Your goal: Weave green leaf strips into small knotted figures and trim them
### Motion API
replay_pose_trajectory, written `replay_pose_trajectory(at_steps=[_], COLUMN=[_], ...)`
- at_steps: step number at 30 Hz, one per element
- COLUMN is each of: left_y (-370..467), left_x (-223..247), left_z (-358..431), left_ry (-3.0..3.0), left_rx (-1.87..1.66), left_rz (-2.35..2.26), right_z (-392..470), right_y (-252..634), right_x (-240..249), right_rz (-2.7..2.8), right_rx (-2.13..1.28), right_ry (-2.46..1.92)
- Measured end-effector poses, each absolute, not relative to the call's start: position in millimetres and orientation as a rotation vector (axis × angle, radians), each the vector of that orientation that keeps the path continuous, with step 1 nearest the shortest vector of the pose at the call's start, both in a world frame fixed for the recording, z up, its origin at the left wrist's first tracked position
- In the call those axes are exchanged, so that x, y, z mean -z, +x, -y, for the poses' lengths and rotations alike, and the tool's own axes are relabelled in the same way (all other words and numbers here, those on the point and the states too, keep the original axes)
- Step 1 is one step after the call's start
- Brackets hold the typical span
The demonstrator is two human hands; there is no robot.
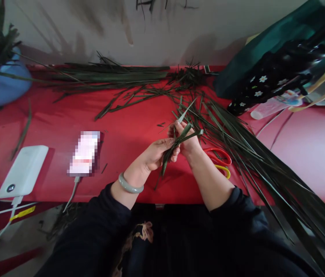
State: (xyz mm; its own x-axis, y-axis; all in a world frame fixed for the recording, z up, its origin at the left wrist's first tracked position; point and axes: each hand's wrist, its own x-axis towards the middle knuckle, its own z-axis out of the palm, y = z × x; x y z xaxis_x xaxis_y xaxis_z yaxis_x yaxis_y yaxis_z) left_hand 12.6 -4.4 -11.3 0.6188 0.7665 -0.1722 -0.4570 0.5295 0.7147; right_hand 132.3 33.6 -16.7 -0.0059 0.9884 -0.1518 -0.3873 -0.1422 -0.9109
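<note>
Over a red bench [133, 129], right of a phone [84, 154], clamped fingers of the left hand [157, 154] on a leaf bundle [179, 141], likely light, springy, easily split, best pinched mid-fold; closed fingers of the right hand [190, 143] on a pale strip [185, 113].

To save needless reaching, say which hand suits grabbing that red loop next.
Probably the right hand: the red loop lies just beside its forearm. The left hand is farther off, across that forearm. Both hands seem busy with the folded leaf strips.
</note>
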Motion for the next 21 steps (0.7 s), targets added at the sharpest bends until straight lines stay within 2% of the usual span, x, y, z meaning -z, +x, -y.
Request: replay_pose_trajectory(at_steps=[5, 11, 17, 21], left_y=[12.0, 7.0, 4.4, 6.6], left_x=[7.5, 1.8, 5.1, 7.2], left_z=[4.8, -3.0, -11.9, -12.6], left_ry=[0.658, 0.519, 0.417, 0.439], left_rx=[-0.726, -0.951, -1.076, -1.072], left_rz=[-0.484, -0.592, -0.738, -0.794], right_z=[-35.0, -34.6, -24.1, -25.1], right_y=[132.7, 133.5, 131.3, 131.9], right_x=[19.3, 24.3, 14.9, 15.5], right_rz=[0.869, 0.969, 1.228, 1.324], right_rx=[-1.465, -1.512, -1.337, -1.278], right_ry=[-1.034, -1.113, -0.941, -1.036])
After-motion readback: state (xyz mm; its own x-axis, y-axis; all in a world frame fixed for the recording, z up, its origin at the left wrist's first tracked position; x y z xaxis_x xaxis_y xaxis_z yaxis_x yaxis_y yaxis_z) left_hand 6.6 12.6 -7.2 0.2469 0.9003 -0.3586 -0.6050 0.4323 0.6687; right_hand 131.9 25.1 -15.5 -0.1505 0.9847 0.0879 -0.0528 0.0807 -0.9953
